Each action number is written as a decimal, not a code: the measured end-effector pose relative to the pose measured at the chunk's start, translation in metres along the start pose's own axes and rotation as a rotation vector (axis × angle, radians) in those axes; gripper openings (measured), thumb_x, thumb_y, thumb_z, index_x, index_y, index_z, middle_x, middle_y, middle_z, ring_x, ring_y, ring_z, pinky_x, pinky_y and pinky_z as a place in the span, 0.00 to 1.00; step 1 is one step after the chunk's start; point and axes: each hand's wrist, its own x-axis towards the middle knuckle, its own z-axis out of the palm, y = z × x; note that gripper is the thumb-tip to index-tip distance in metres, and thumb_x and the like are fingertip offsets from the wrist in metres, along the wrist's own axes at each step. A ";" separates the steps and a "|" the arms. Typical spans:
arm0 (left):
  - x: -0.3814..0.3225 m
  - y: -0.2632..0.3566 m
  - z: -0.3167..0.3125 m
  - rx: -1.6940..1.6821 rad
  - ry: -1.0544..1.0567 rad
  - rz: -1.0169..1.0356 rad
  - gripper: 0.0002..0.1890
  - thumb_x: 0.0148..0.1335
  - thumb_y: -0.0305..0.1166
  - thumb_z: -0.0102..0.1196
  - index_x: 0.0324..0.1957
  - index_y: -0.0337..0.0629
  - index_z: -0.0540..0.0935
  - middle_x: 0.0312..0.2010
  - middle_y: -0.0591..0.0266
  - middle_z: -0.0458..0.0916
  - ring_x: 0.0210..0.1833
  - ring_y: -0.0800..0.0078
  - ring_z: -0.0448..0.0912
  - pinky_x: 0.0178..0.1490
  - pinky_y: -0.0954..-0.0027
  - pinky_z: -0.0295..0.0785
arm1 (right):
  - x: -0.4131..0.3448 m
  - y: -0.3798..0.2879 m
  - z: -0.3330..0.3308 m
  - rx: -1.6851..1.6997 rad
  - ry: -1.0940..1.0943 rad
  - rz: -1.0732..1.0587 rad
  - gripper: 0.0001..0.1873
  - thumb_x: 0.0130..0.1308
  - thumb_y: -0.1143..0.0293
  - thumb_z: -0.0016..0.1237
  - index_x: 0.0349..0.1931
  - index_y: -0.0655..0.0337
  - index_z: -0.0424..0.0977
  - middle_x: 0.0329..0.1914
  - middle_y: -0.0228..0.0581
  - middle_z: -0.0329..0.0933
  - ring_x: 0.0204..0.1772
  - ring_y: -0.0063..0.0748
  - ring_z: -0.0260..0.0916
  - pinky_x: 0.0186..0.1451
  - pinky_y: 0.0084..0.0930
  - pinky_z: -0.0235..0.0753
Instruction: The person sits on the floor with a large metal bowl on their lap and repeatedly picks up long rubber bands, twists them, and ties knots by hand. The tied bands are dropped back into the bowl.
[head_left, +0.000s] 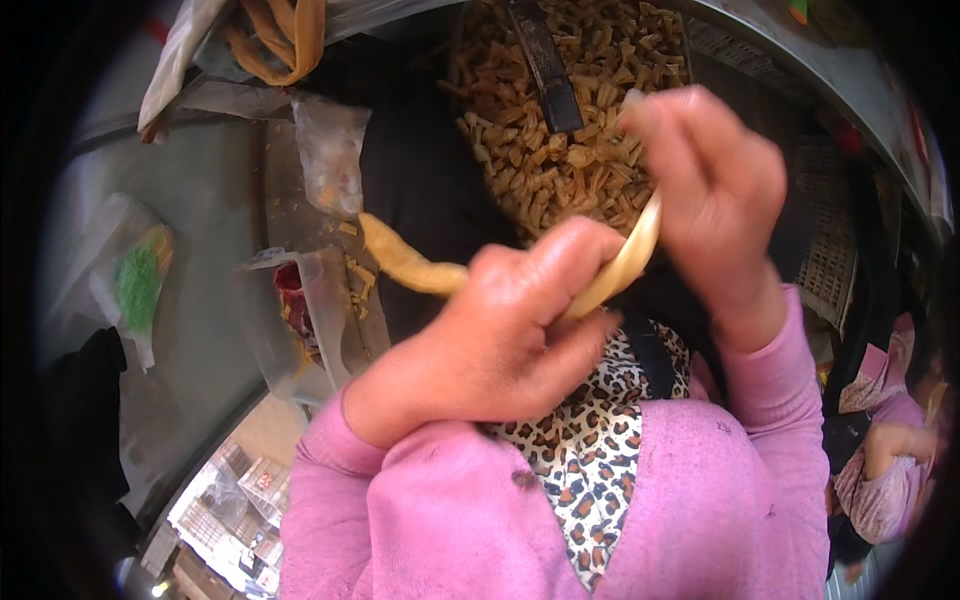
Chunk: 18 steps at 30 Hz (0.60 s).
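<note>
My left hand (517, 315) is closed around a long, twisted strip of pale yellow material (630, 255), whose darker tail hangs out to the left over my dark-clothed leg. To the upper right, my right hand (712, 165), blurred, pinches the strip's other end. Beyond both hands lies a heap of short yellow-brown cut pieces (592, 161), with a dark metal bar (551, 75) reaching over it from the top. What the strip is made of cannot be told.
At left stand a clear plastic container (322, 300) with a red item, scattered yellow bits and a bag with green netting (139, 277). Orange-brown strips (281, 37) hang at the top left. Plastic baskets (825, 255) and another person (885, 465) are at right.
</note>
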 end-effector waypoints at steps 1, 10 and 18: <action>0.003 -0.003 -0.004 0.159 0.043 0.136 0.15 0.53 0.16 0.61 0.45 0.33 0.80 0.25 0.70 0.73 0.25 0.86 0.69 0.27 0.77 0.62 | -0.006 -0.002 -0.004 -0.046 -0.190 0.035 0.10 0.64 0.66 0.59 0.30 0.63 0.80 0.19 0.42 0.74 0.22 0.37 0.76 0.25 0.32 0.73; -0.016 -0.052 0.024 0.314 0.180 -0.040 0.14 0.59 0.29 0.65 0.45 0.38 0.77 0.27 0.53 0.84 0.28 0.52 0.84 0.34 0.58 0.78 | -0.031 -0.009 -0.020 0.831 -0.346 0.271 0.14 0.65 0.74 0.60 0.50 0.67 0.81 0.46 0.41 0.84 0.49 0.29 0.81 0.52 0.24 0.81; -0.018 -0.046 0.024 0.035 0.170 -0.145 0.09 0.59 0.21 0.61 0.41 0.38 0.78 0.24 0.59 0.80 0.22 0.75 0.78 0.27 0.75 0.72 | -0.062 0.001 0.003 -0.019 -0.223 -0.021 0.06 0.64 0.74 0.57 0.40 0.63 0.83 0.29 0.39 0.80 0.32 0.36 0.81 0.38 0.26 0.78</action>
